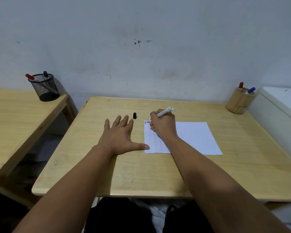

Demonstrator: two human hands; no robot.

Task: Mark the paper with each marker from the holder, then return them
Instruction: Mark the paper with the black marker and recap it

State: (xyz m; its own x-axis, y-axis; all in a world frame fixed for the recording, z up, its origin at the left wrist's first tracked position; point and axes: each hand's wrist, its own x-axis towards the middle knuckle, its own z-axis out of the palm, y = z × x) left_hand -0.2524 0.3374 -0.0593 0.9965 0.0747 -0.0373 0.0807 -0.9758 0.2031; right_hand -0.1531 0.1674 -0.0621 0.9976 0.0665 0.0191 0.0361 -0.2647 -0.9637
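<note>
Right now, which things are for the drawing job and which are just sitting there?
For the job: marker in the right hand, paper, black cap, wooden holder, left hand.
Just sitting: mesh pen cup on the side table.

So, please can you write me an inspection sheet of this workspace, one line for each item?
Surface: wooden table, some small dark specks near the far edge.
Job's things: white paper lies flat, small red and blue marks at its far left corner; marker uncapped, tip at that corner; black cap stands on the table beside the paper; wooden holder at the far right corner holds a red marker and a blue marker.
Clutter: nothing seen.
Hands: left hand flat on the table, thumb at the paper's edge; right hand grips the marker.
Cables: nothing seen.
Surroundings: stained wall; second table at left with a mesh cup of pens.
</note>
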